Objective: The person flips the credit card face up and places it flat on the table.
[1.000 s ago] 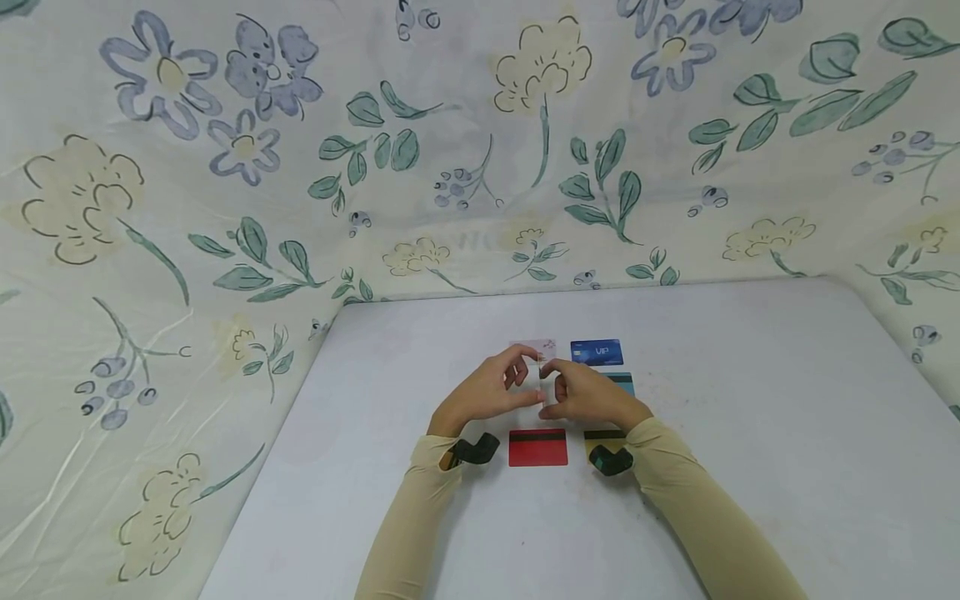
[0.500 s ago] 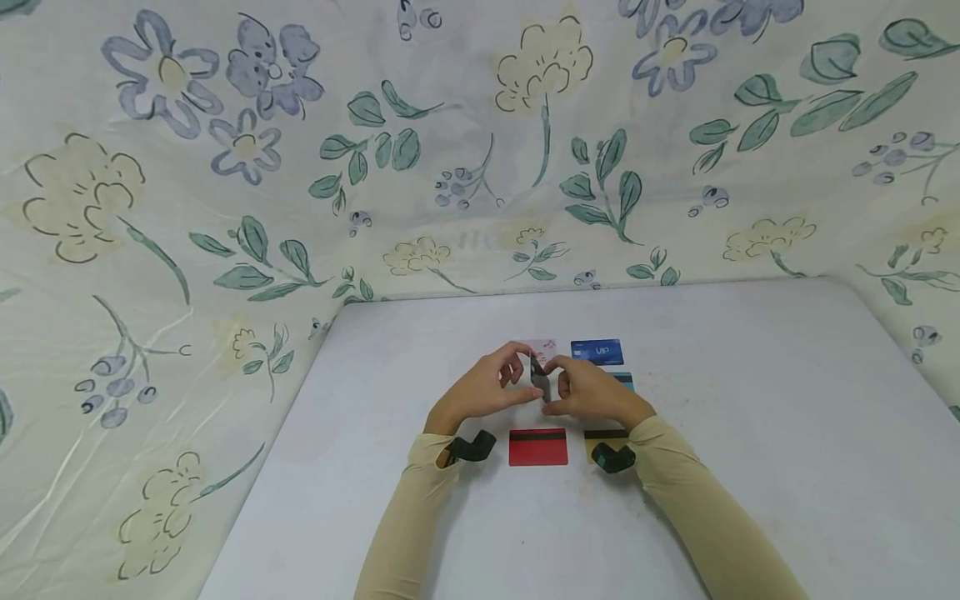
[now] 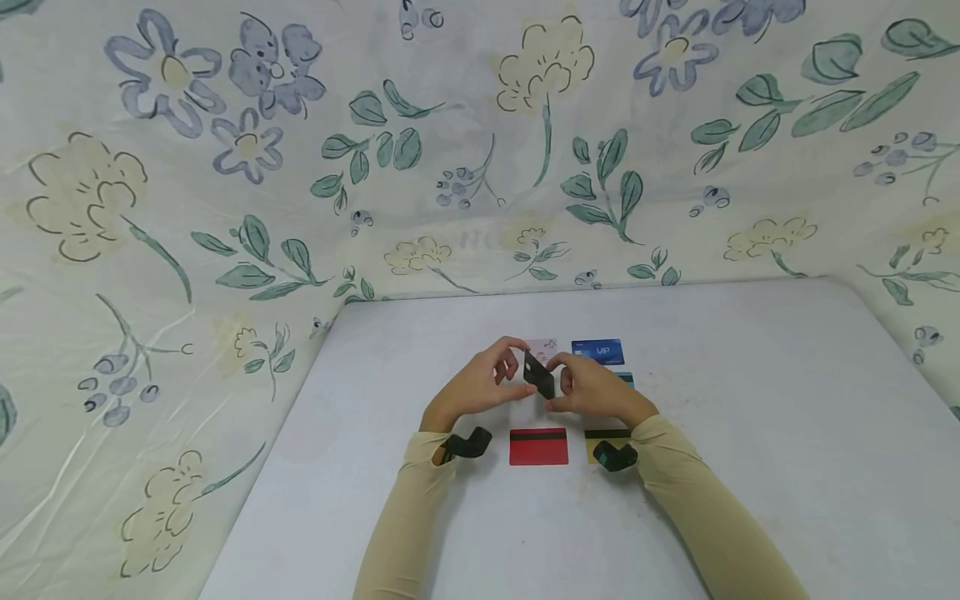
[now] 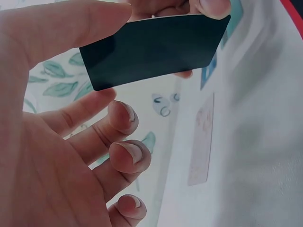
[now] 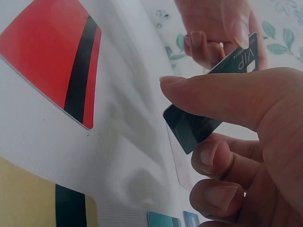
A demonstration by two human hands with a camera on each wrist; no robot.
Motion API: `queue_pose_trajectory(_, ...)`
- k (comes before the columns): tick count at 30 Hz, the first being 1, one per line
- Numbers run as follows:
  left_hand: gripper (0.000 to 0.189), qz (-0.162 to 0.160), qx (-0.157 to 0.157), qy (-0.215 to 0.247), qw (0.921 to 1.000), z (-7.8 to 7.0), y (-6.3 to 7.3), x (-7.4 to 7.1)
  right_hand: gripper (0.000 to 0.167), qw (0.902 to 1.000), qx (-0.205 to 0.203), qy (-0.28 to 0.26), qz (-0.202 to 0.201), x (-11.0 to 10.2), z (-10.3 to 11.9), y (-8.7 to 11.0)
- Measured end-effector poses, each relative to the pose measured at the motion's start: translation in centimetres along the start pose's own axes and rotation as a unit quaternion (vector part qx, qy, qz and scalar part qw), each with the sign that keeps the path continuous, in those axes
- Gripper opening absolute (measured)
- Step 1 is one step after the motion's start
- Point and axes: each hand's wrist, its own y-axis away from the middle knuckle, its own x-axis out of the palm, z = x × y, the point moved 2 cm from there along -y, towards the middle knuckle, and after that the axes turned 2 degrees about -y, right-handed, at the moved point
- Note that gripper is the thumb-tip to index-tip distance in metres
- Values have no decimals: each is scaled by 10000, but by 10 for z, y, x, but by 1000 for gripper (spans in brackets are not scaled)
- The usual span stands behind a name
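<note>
A dark VIP card (image 3: 537,375) is held up over the table between both hands, tilted. My left hand (image 3: 478,380) pinches its left end between thumb and fingertips, and my right hand (image 3: 598,387) pinches the right end the same way. One face of the card (image 4: 156,53) looks plain and dark in the left wrist view. The other face (image 5: 195,128), in the right wrist view, carries VIP lettering and a light chip. In that view my right thumb covers part of it.
On the white table (image 3: 750,433) lie a red card (image 3: 538,447) with a black stripe, a gold card (image 3: 600,435) partly behind the right wrist camera, a blue VIP card (image 3: 597,352), a teal card (image 3: 624,379) and a pale pink flowered card (image 3: 543,348). Floral cloth (image 3: 457,150) hangs behind.
The dark card has turned from edge-on to showing a broad dark face in the head view. Both hands still hold it, the left slightly farther left and the right slightly farther right.
</note>
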Motion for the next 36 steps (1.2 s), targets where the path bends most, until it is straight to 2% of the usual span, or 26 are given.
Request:
queue_pose_trajectory(15,62,135,-261,19,9996,4,4,-9,65,9999,81,71,-104,-3,5,3)
queue_pose_trajectory(23,56,221,-483,-143,9985,8,6,-10,63,9997,69,179,-143,-2,2,2)
queue_pose_trajectory(36,59,395,-861,-436,9945,13,6,-9,60,9992,152,282,-218,-2,1,3)
